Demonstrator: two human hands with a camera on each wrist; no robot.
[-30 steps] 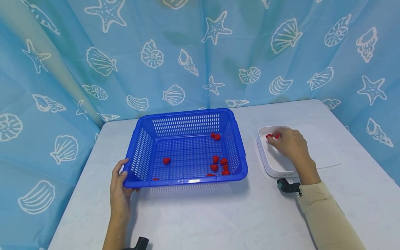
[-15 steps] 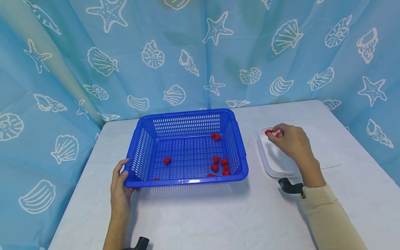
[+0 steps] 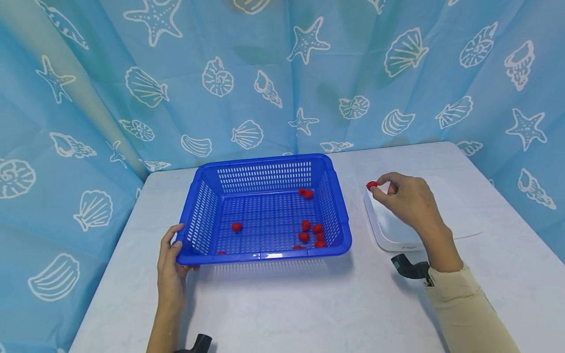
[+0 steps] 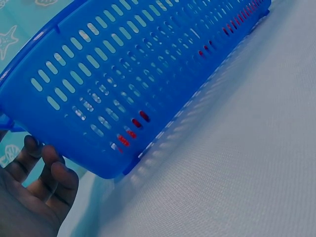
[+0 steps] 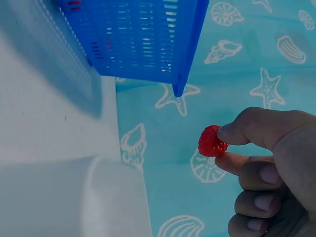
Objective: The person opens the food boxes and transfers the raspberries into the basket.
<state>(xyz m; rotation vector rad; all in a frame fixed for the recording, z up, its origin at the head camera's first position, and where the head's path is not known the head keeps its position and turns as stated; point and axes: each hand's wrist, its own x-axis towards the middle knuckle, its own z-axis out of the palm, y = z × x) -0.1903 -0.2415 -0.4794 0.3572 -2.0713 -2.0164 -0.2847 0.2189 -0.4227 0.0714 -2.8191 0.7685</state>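
Observation:
A red raspberry [image 5: 212,141] is pinched between the thumb and index finger of my right hand [image 3: 410,201]. In the head view that raspberry [image 3: 372,186] is over the far left corner of a shallow white box [image 3: 383,241]; the hand hides part of the box's inside. To the left stands a blue slotted basket [image 3: 265,256] with several raspberries [image 3: 306,225] loose on its floor, mostly toward the right side. My left hand [image 3: 169,277] grips the basket's near left corner by the rim. In the left wrist view, the fingers [image 4: 64,177] curl below the basket's edge.
A white cloth [image 3: 273,304] covers the table. Behind it hangs a blue curtain [image 3: 273,59] with white shell and starfish prints. A thin translucent sheet or lid [image 3: 454,211] lies right of the box. A black wrist device [image 3: 410,268] sits by the right cuff.
My right hand has risen slightly and shifted left, carrying the raspberry from within the white box to its far left corner. The left hand and basket stay in place.

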